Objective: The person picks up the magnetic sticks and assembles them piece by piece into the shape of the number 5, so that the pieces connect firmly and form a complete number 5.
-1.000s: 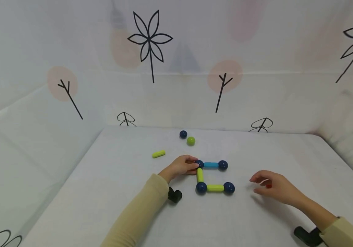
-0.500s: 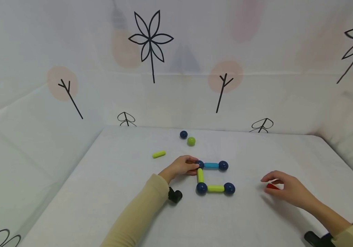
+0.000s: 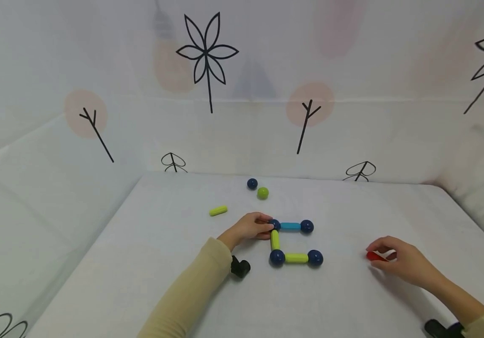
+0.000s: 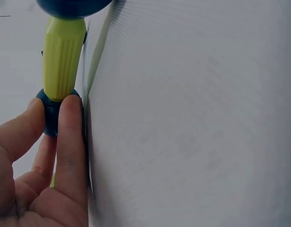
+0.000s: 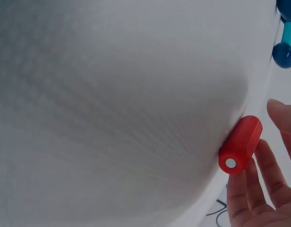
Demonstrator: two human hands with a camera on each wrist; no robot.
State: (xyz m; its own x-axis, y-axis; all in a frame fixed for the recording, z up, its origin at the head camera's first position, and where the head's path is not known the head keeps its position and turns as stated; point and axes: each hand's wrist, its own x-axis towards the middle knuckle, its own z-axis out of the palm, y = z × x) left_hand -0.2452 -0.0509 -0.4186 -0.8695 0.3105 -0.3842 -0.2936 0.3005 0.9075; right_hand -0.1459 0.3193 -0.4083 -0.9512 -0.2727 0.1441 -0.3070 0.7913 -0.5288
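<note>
A U-shaped magnetic build lies on the table: two yellow-green rods [image 3: 296, 258] and a blue rod [image 3: 290, 226] joined by dark blue balls [image 3: 315, 258]. My left hand [image 3: 250, 226] pinches its far-left corner ball [image 3: 274, 225]; in the left wrist view, thumb and fingertips press this ball [image 4: 51, 113] below a yellow-green rod [image 4: 64, 61]. Right of the build, my right hand [image 3: 407, 260] is around a red rod [image 3: 376, 256]. In the right wrist view the red rod [image 5: 241, 144] lies against the white cloth, fingers right at its side, thumb apart from it.
A loose yellow-green rod [image 3: 218, 211] lies left of the build. Farther back are a dark blue ball [image 3: 252, 183] and a green ball [image 3: 263, 193]. A printed cloth wall [image 3: 250, 131] rises behind the white table [image 3: 161, 220]. Black wrist devices [image 3: 240, 267] sit at the sleeves.
My right hand has moved right, away from the build, and more of the red rod shows at its fingers. The left hand and the build stay in place.
</note>
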